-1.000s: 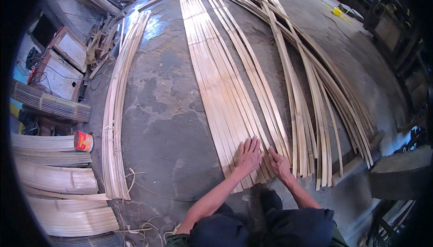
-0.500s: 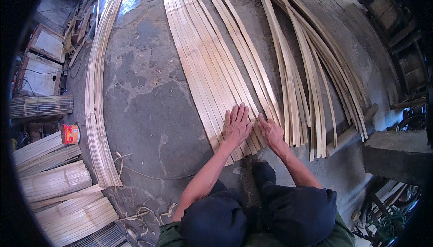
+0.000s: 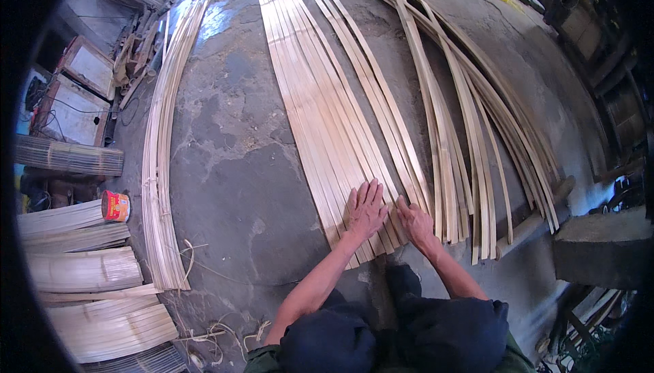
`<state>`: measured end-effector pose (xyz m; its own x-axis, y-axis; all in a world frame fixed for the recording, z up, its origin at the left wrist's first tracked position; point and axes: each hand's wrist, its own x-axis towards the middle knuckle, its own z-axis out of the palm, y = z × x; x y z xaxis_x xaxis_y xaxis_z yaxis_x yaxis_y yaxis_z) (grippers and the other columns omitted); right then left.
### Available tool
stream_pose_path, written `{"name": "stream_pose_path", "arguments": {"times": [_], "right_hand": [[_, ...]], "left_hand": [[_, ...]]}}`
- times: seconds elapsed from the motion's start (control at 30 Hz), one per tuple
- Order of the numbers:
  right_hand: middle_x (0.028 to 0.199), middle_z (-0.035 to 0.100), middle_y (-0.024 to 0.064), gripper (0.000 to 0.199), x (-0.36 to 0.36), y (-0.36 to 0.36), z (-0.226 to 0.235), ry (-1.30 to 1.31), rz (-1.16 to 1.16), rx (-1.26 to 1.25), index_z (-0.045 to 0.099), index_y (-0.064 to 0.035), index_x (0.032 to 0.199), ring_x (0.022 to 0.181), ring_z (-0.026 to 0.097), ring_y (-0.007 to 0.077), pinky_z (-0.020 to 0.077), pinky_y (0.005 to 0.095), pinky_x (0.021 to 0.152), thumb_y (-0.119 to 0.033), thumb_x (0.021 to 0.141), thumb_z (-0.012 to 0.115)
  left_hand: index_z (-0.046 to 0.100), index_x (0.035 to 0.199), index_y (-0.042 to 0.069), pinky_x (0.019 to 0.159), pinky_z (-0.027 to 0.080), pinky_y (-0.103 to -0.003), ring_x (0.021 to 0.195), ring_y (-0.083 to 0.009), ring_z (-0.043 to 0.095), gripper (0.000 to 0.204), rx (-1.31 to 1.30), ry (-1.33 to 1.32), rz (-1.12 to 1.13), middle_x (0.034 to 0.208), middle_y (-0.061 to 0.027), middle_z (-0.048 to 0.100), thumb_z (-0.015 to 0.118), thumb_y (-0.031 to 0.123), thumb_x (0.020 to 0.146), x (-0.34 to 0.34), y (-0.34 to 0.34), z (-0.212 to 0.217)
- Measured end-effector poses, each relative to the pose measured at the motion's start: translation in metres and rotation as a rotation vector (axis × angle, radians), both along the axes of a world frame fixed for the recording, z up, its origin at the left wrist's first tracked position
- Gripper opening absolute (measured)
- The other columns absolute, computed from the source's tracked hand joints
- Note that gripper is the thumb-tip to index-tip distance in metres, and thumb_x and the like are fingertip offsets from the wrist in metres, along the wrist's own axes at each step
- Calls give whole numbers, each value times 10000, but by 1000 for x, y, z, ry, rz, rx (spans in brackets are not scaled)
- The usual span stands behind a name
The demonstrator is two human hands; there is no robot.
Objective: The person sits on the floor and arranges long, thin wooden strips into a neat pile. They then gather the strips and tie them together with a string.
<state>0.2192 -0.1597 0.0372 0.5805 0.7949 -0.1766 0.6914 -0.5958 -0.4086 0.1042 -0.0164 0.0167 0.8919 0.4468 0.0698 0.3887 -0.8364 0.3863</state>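
Left hand (image 3: 368,209) lies flat, fingers extended, on long, smooth bamboo strips (image 3: 319,111); right hand (image 3: 417,226) curls, grip unclear

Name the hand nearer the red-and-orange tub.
Left: the left hand lies right of the tub, on flat strips; the right hand is farther right.
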Motion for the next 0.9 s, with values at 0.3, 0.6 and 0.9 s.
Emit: {"name": "stream_pose_path", "arguments": {"times": [0.3,0.6,0.9], "right_hand": [[795,609,198,438,-3,3,13,-20,-7,-32,497,-192,1375,718,653,403,500,533,594,-317,958,549],[783,608,193,404,-1,-4,9,-26,-36,92,555,-176,1337,702,641,385,503,497,604,-314,958,559],[737,593,190,357,-6,-5,16,54,-111,234,606,-161,1291,685,628,373,479,475,608,-280,956,585]], "left_hand": [[354,1470,62,1168,137,-550,1432,-333,231,700,15,-31,25,1541,-152,281,578,399,898,3,0,2],[468,1374,16,1103,280,-495,1308,-335,379,621,-28,-160,114,1414,-188,418,627,321,857,13,-3,13],[405,1375,-73,695,534,-418,784,-284,656,583,-987,-221,342,852,-159,638,604,238,924,41,-7,11]]}}
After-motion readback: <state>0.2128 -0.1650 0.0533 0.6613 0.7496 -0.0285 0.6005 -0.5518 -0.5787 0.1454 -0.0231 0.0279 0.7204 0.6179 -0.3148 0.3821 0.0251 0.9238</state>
